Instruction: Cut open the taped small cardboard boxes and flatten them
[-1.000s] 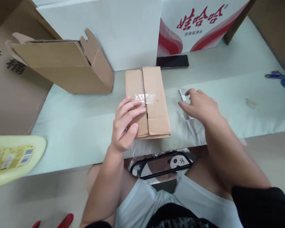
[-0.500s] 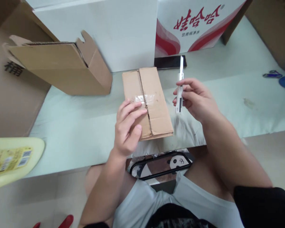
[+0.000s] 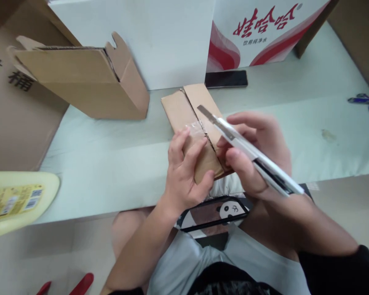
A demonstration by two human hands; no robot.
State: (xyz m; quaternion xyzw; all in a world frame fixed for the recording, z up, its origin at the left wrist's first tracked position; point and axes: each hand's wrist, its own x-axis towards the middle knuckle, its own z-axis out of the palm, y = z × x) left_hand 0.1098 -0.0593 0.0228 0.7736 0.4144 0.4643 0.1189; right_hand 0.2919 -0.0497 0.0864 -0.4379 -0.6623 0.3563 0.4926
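Head view: your left hand [image 3: 186,178], fingers spread, rests on the box [image 3: 172,108], long axis slanting away leftward; your right hand [image 3: 272,141], by its near right side, grips the knife [image 3: 249,149], blade [image 3: 207,113] slanting leftward.

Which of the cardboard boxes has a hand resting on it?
The small brown cardboard box with clear tape across its top, under the left hand; no hand touches the others.

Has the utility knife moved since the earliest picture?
Yes. The right hand has lifted the utility knife, and its blade has shifted left relative to the black smartphone.
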